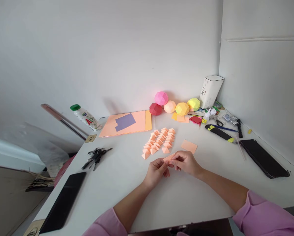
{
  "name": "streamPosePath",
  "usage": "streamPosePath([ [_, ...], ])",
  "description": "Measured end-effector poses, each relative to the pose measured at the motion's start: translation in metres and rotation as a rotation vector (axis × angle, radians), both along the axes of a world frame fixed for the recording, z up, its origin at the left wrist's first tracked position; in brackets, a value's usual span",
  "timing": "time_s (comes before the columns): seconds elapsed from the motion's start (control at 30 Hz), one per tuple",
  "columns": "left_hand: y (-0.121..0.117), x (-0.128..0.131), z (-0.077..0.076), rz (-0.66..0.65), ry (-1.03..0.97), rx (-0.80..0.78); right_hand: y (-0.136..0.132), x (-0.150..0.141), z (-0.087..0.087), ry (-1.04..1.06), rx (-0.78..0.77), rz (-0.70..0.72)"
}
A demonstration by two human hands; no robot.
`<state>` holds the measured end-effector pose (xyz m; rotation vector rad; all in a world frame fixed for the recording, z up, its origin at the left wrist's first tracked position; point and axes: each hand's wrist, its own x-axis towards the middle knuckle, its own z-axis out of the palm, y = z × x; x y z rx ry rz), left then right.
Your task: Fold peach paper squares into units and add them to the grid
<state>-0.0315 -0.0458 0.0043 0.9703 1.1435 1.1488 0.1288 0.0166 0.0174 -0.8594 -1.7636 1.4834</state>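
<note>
Near the front middle of the table, my left hand [156, 171] and my right hand [185, 162] pinch one small peach piece of paper [169, 157] between them. Its lower edge is hidden by my fingers. Just beyond lie several folded peach paper units [158, 141], set out in slanting rows. A flat peach paper rectangle [189, 146] rests beyond my right hand, apart from it.
Faceted paper balls [182, 108] stand along the wall. Peach sheets with a purple piece [125, 122] lie back left, beside a white bottle [86, 118]. Keys [96, 157] and a black phone [63, 203] are left; a utility knife [220, 133] and black case [263, 158] are right.
</note>
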Motion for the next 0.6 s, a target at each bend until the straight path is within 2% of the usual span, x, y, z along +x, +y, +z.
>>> streamPosePath([
  [0.27,0.0011,-0.0015,0.0034,0.011,-0.026,0.005,0.0038,0.0002,-0.0058,0.058,-0.122,0.036],
  [0.5,0.0037,-0.0026,0.003,0.028,-0.072,0.005,0.009,0.0031,-0.004,-0.093,-0.148,0.128],
  [0.6,0.0042,-0.002,0.0046,0.032,-0.071,-0.013,0.0086,0.0027,-0.0029,-0.095,-0.154,0.116],
])
